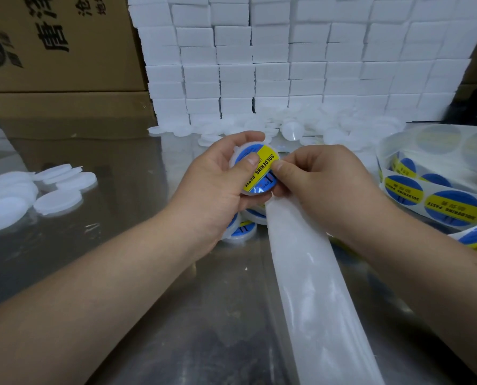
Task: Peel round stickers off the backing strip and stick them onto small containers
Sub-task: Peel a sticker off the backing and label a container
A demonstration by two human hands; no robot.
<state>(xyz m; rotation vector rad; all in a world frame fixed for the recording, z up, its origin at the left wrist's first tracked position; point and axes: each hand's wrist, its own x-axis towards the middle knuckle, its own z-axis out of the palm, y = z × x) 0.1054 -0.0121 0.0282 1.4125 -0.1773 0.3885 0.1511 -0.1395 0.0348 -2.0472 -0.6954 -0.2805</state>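
Note:
My left hand (218, 179) grips a small round white container (255, 169) above the steel table, thumb pressing its top. A round blue sticker with a yellow "SOLDERING PASTE" band (262, 169) lies on that top. My right hand (318, 180) pinches the sticker's right edge between thumb and forefinger. The emptied translucent backing strip (306, 284) runs from under my right hand down toward the bottom edge. A coil of unpeeled stickers (437, 195) lies at the right. Labelled containers (241, 230) sit under my left hand.
Plain white lids (31, 193) lie in a heap at the left, and more white containers (301, 129) are scattered at the back. Behind them rises a wall of stacked white boxes (287, 56). Brown cartons (62, 65) stand at the back left.

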